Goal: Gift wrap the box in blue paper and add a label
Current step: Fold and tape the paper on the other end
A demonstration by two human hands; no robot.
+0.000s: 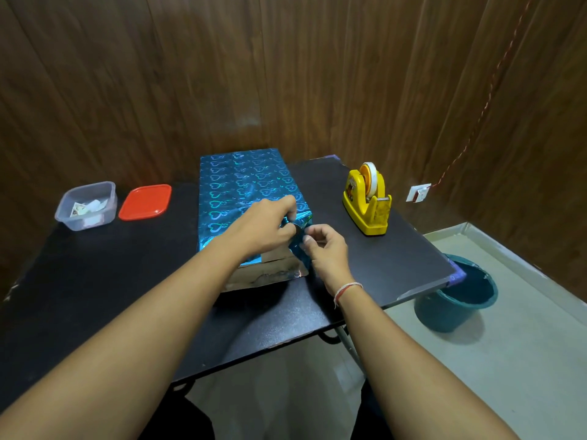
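While the box in shiny blue heart-patterned wrapping paper (247,198) sits mid-bench on the black bench (95,281), your left hand (263,225) reaches over its top, fingers curled, grip pinching the loose paper at the near right corner. Your right hand (324,249) meets it there, fingertips pinching the same flap. The near end shows bare cardboard. The yellow tape dispenser (367,201) stands to the right; the clear plastic tub (85,206) and red lid (145,202) lie to the left, just beside each other.
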